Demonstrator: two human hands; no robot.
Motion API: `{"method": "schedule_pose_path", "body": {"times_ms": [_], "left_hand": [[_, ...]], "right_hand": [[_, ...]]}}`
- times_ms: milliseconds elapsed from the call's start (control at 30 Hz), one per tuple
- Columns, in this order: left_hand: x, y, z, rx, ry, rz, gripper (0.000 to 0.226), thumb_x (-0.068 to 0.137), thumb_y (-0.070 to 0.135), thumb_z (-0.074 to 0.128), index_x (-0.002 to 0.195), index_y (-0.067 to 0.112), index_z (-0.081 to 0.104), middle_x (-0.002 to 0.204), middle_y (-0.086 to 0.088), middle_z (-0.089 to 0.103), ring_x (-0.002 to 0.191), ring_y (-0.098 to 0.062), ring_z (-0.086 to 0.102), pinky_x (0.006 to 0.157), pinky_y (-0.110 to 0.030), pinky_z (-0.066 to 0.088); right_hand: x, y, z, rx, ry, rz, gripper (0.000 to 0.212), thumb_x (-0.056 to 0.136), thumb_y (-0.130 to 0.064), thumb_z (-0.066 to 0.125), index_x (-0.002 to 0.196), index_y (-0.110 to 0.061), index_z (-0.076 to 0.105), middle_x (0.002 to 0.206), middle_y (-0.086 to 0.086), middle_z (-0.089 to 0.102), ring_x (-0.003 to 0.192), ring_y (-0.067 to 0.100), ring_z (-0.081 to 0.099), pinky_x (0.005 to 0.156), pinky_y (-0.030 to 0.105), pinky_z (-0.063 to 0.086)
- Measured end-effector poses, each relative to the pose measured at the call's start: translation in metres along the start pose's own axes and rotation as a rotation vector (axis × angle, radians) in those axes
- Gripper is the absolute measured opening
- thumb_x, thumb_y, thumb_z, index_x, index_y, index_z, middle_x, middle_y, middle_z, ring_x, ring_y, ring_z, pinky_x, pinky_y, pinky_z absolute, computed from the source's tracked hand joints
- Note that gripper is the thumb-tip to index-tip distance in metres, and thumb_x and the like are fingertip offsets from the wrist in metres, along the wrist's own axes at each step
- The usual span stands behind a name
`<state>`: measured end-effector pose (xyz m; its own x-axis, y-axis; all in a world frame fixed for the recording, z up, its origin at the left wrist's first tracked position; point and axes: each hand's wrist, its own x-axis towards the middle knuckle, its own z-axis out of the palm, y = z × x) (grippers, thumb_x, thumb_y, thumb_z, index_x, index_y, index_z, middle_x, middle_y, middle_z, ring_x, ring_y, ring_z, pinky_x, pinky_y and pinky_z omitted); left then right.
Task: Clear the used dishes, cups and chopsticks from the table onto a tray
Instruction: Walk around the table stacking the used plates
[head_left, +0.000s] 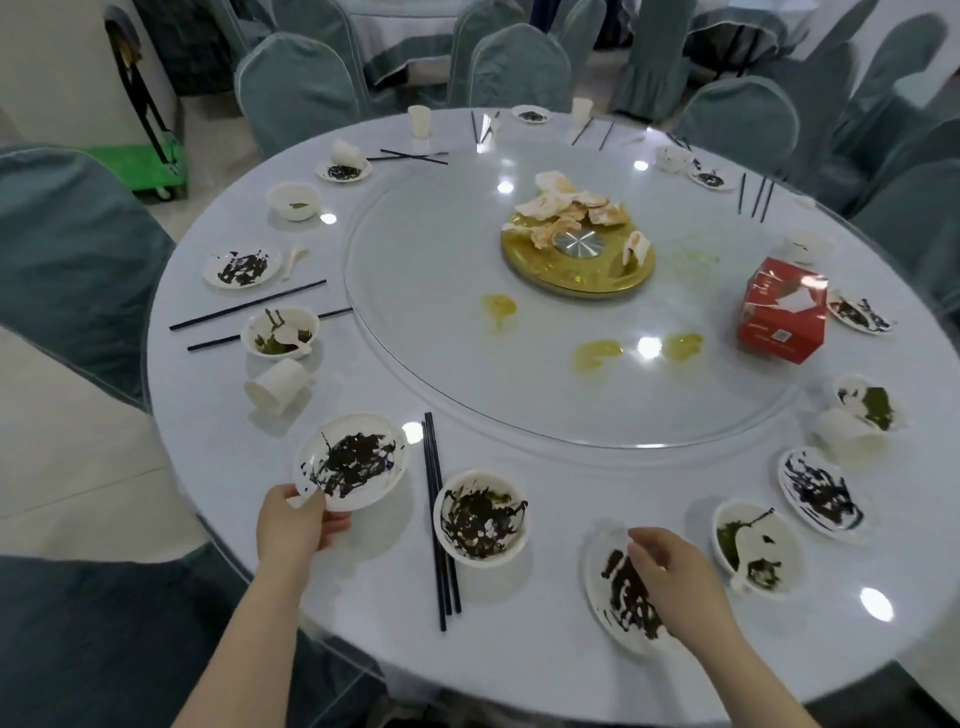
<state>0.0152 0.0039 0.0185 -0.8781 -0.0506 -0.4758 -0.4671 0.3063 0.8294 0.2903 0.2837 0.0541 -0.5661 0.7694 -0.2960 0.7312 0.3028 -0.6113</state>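
My left hand grips the near rim of a white plate smeared with dark sauce, tilted up off the round table. My right hand lies over a second smeared plate at the near edge, fingers curled at its rim. Between them stand a dirty white bowl and black chopsticks. A tipped paper cup lies further left. No tray is in view.
More smeared plates, bowls, cups and chopsticks ring the table. A glass turntable carries a gold stand with crumpled napkins and yellow spills. A red tissue box sits at right. Covered chairs surround the table; a green trolley stands far left.
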Motion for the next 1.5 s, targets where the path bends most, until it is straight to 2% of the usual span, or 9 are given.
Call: {"method": "schedule_pose_path", "body": {"times_ms": [100,200,300,433,567,700,1033,1300,1500], "left_hand": [[-0.027,0.002,-0.004,-0.004,0.002,-0.005,0.042,0.098,0.010,0.051,0.138,0.012,0.039,0.076,-0.014,0.071,0.064,-0.022,0.070,0.046,-0.027,0.048],[-0.052,0.005,-0.002,0.020,0.008,0.004,0.047,0.099,0.012,0.050,0.143,0.014,0.036,0.073,-0.011,0.071,0.060,-0.020,0.069,0.049,-0.028,0.049],[-0.077,0.007,0.000,0.048,0.023,0.035,0.045,0.100,0.015,0.049,0.143,0.019,0.038,0.060,-0.003,0.071,0.046,-0.012,0.065,0.046,-0.025,0.050],[-0.108,0.005,-0.001,0.047,0.014,0.079,0.044,0.100,0.015,0.046,0.142,0.020,0.039,0.060,-0.004,0.071,0.043,-0.011,0.062,0.042,-0.023,0.045],[-0.135,0.004,0.001,0.075,0.003,0.107,0.045,0.100,0.014,0.046,0.144,0.021,0.037,0.064,-0.008,0.072,0.046,-0.015,0.060,0.039,-0.022,0.044],[-0.158,0.000,0.005,0.099,-0.023,0.138,0.045,0.101,0.015,0.047,0.144,0.022,0.037,0.064,-0.009,0.072,0.046,-0.015,0.060,0.041,-0.025,0.046],[-0.192,-0.005,0.029,0.141,-0.175,0.217,0.041,0.101,0.018,0.044,0.142,0.024,0.040,0.067,-0.011,0.073,0.047,-0.015,0.062,0.044,-0.026,0.045],[-0.215,0.000,0.035,0.136,-0.287,0.247,0.039,0.102,0.017,0.046,0.139,0.026,0.042,0.065,-0.012,0.072,0.046,-0.015,0.062,0.042,-0.024,0.047],[-0.226,-0.001,0.021,0.084,-0.327,0.259,0.037,0.102,0.018,0.044,0.136,0.033,0.043,0.068,-0.014,0.073,0.046,-0.014,0.062,0.042,-0.023,0.047]], "right_hand": [[-0.011,0.022,-0.012,-0.031,0.055,0.030,0.010,0.091,-0.020,0.058,0.099,-0.021,0.064,0.085,-0.009,0.064,0.079,0.011,0.059,0.068,0.027,0.043],[-0.020,0.048,-0.025,-0.062,0.102,0.109,0.003,0.089,-0.020,0.059,0.092,-0.020,0.059,0.078,-0.006,0.060,0.071,0.013,0.056,0.059,0.028,0.041],[-0.026,0.068,-0.031,-0.079,0.035,0.198,0.019,0.089,-0.028,0.062,0.102,-0.021,0.050,0.081,-0.007,0.054,0.077,0.016,0.054,0.065,0.030,0.039],[-0.033,0.078,-0.022,-0.084,-0.098,0.236,0.032,0.088,-0.041,0.062,0.104,-0.024,0.040,0.082,-0.008,0.050,0.072,0.012,0.051,0.062,0.028,0.038],[-0.030,0.082,-0.015,0.006,-0.059,0.205,0.031,0.088,-0.028,0.062,0.111,-0.017,0.044,0.083,-0.004,0.056,0.066,0.009,0.050,0.056,0.025,0.036],[-0.027,0.078,-0.015,0.137,-0.105,0.202,0.026,0.088,-0.012,0.056,0.113,-0.014,0.047,0.067,-0.001,0.067,0.047,0.010,0.063,0.044,0.020,0.038],[-0.047,0.037,-0.055,0.620,-0.110,0.055,0.023,0.087,-0.007,0.056,0.099,-0.026,0.049,0.058,0.007,0.068,0.044,0.013,0.057,0.041,0.021,0.042],[-0.062,-0.009,-0.051,0.564,-0.230,-0.101,0.024,0.088,-0.012,0.055,0.110,-0.020,0.049,0.061,0.007,0.069,0.046,0.013,0.057,0.046,0.026,0.041],[-0.078,-0.039,-0.030,0.465,-0.336,-0.234,0.022,0.094,-0.023,0.050,0.116,-0.026,0.047,0.064,0.005,0.069,0.046,0.013,0.058,0.043,0.017,0.039]]}}
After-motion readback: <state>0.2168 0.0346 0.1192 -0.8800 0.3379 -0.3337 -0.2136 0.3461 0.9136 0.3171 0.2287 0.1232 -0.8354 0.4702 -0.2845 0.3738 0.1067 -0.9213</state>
